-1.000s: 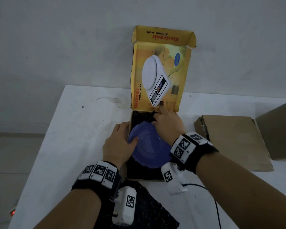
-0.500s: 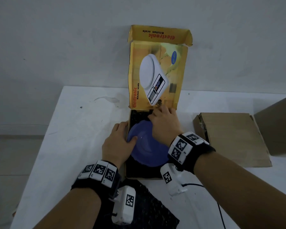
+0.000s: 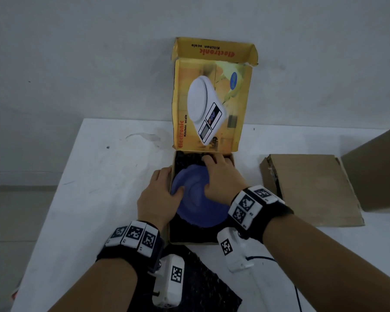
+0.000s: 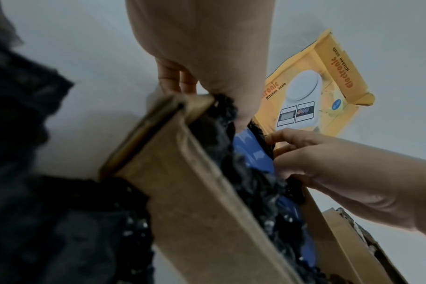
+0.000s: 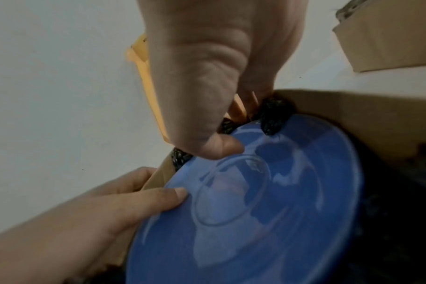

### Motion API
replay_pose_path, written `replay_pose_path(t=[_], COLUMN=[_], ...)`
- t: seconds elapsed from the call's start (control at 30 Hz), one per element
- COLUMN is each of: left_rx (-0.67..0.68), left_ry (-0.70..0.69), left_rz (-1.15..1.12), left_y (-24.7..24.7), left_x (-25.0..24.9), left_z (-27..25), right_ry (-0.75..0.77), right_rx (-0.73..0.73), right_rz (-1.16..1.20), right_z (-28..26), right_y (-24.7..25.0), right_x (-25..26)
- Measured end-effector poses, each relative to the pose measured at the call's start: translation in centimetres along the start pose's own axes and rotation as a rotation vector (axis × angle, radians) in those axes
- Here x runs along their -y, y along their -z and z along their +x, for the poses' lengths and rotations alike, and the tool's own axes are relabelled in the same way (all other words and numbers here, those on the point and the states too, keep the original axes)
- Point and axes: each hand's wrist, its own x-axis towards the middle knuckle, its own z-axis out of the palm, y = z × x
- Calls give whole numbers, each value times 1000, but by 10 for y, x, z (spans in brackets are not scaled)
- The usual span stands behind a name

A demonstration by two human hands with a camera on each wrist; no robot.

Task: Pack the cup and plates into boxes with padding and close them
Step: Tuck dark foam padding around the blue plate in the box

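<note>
A blue plate [image 3: 196,199] [image 5: 268,211] lies in the open yellow kitchen-scale box [image 3: 189,240], on black bubble padding [image 3: 189,161] that lines it. The lid [image 3: 212,97] stands upright against the wall. My left hand [image 3: 158,194] straddles the box's left wall: its fingers [image 4: 178,80] run down the outside and its thumb [image 5: 173,194] lies flat on the plate's rim. My right hand [image 3: 221,176] rests over the plate's far half, thumb [image 5: 221,148] on the plate. Its fingertips [image 4: 277,135] touch the padding at the far end. No cup is in view.
A loose sheet of black padding [image 3: 203,278] lies on the white table [image 3: 99,188] just in front of the box. A flat brown cardboard box [image 3: 313,188] sits to the right, with a taller brown box [image 3: 378,167] beyond it. The wall stands right behind the table.
Both hands keep their places on the plate and box. The right hand's fingers have shifted slightly along the padding at the far end.
</note>
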Motion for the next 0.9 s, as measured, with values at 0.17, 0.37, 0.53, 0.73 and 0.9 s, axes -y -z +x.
replay_pose_path(t=[0.17, 0.37, 0.53, 0.73, 0.9], left_rx=[-2, -2, 22, 108, 92], left_ry=[5, 4, 12, -3, -54], left_rz=[-17, 7, -7, -49, -56], left_y=[0, 0, 1, 6, 5], left_x=[3, 2, 3, 11, 10], left_z=[-2, -2, 0, -1, -15], right_ry=[3, -131, -70, 59, -13], right_rx=[153, 111, 143, 247, 146], right_rz=[175, 261, 300, -206, -288], right_z=[-3, -26, -29, -69, -76], right_y=[14, 17, 17, 4, -16], right_x=[-2, -11, -18, -31, -31])
